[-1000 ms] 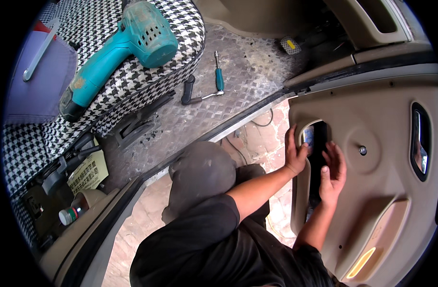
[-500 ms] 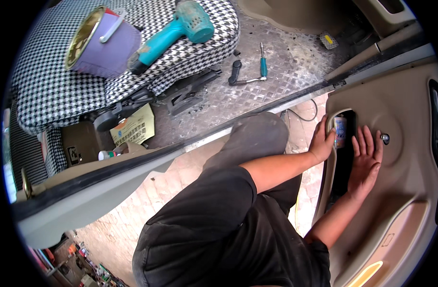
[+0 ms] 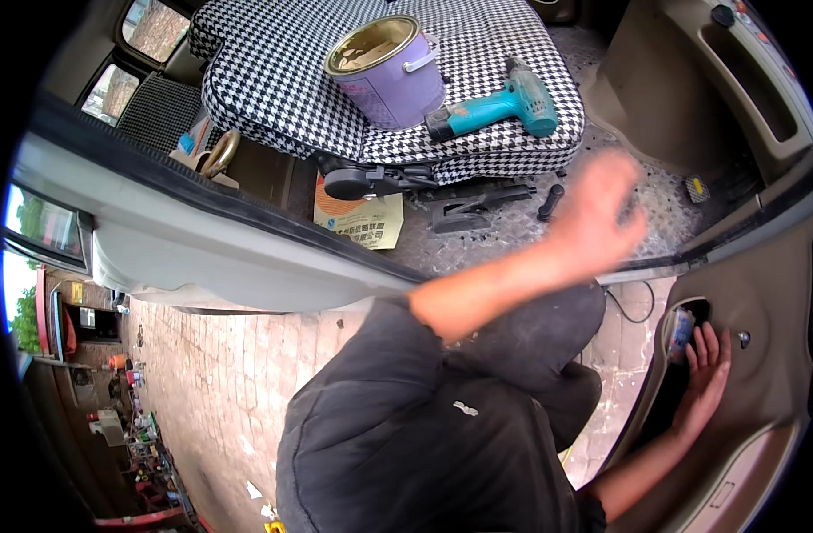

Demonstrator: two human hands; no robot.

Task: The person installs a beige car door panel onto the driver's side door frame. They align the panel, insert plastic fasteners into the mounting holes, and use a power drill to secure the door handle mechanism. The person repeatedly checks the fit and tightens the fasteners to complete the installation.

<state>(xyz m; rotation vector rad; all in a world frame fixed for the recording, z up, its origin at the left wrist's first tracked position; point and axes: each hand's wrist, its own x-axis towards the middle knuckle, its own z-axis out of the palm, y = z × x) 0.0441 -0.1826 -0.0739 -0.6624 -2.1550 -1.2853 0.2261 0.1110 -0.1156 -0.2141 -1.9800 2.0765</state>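
My left hand (image 3: 602, 209) is raised over the vehicle's metal floor (image 3: 424, 253), its fingers smeared by motion. Beside it a black tool handle (image 3: 550, 202) lies on that floor; the teal-handled part of the tool is hidden behind the hand. My right hand (image 3: 707, 373) rests against the beige door panel (image 3: 766, 355), fingers stretched out and apart. Close to its fingertips, a small blue-and-white object (image 3: 680, 335) sits in the dark opening of the panel. A shiny round knob (image 3: 744, 339) sticks out just beyond that hand.
On the checked seat (image 3: 273, 98) stand a purple metal bucket (image 3: 393, 93) and a teal cordless drill (image 3: 491, 111). A yellowish printed sheet (image 3: 380, 224) lies below the seat. The door sill (image 3: 664, 265) crosses between the vehicle and the brick ground (image 3: 229, 373). A thin cable (image 3: 642, 315) lies near the door.
My left hand has left the edge of the door panel's opening and swung up and left over the vehicle floor. My right hand stays at the panel. The whole view has shifted.
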